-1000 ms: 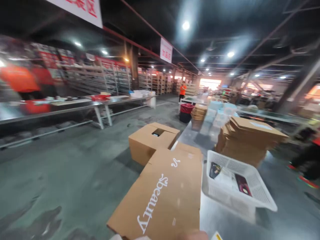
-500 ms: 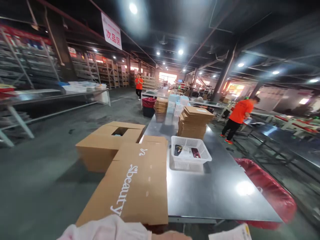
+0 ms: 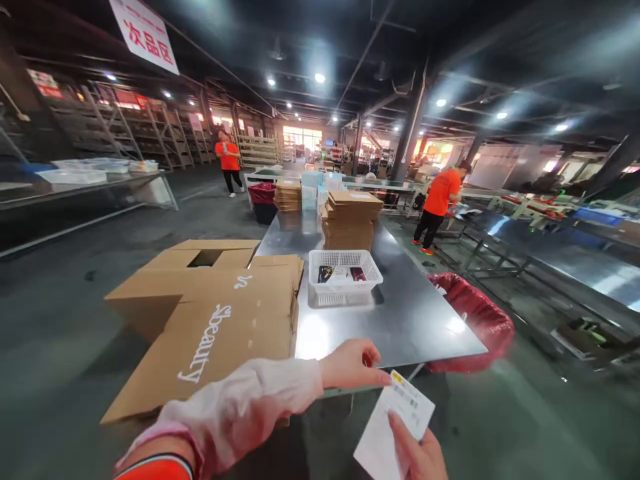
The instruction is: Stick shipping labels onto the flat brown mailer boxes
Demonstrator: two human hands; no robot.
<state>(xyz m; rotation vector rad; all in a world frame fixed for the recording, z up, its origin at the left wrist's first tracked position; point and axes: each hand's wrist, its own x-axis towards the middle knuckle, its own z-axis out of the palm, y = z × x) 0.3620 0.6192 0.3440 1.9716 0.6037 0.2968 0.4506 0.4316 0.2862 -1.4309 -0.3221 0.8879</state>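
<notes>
My right hand point(image 3: 419, 450) grips a white paper slip point(image 3: 395, 417) with barcode-like print and a yellow mark at its top corner, the thumb lying across its face. My left hand point(image 3: 353, 363), in a pale sleeve with an orange cuff further up the arm, reaches across from the left. Its thumb tip is at the slip's upper corner; whether it touches cannot be told. The curled fingers stand apart from the thumb. Just beyond is the metal table point(image 3: 395, 327), bearing a white plastic basket point(image 3: 345, 287) with several small packets inside.
Flattened cardboard boxes point(image 3: 245, 320) lie at the table's left, beside a larger carton point(image 3: 150, 283). Stacked cardboard point(image 3: 350, 217) stands behind the basket. A red-lined bin point(image 3: 475, 320) sits at the right edge. Two people in orange shirts, one left point(image 3: 228, 157), one right point(image 3: 443, 193), are farther off.
The view has swung to the right. Both hands have come up into sight with the paper slip, where before only a sleeve, part of a hand and the slip's edge showed.
</notes>
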